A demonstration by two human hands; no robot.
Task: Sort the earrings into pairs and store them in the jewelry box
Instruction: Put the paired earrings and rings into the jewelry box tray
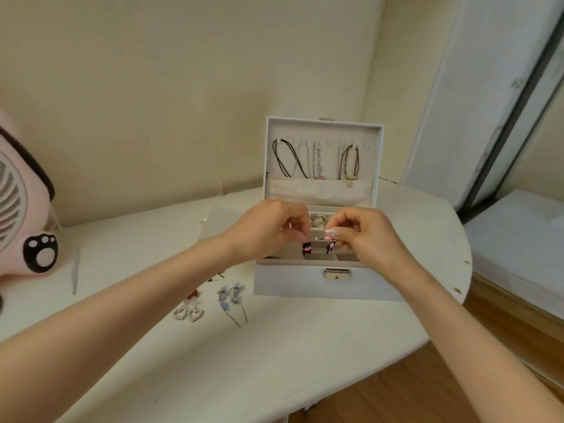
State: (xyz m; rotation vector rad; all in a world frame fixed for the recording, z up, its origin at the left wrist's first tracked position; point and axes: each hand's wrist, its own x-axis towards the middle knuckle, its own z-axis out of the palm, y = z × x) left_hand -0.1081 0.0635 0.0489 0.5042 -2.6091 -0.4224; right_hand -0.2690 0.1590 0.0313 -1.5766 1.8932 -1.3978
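Pair of small black-and-pink charm earrings hangs side by side just above the front compartments of the pale grey hinged jewelry box, not yet set down. Left hand pinches one by its top, thumb and forefinger clamped together on it. Right hand pinches the other the same way, remaining fingers curled in. Box lid stands upright, with cord and chain necklaces hung inside it. Gold rings sit in a rear compartment, partly hidden behind the fingers. On the white rounded table, left of the box: pearl heart-shaped earrings touching each other, blue flower drop earrings lying close together, and a dark red piece near the pearls — too small to make out. Risks, as I judge them: the two charms dangle freely, so one released off-centre could land on a divider or in a neighbouring compartment and split the pair. The hooks could tangle if dropped together, and a forearm drawn back low might scatter the earrings waiting on the table.
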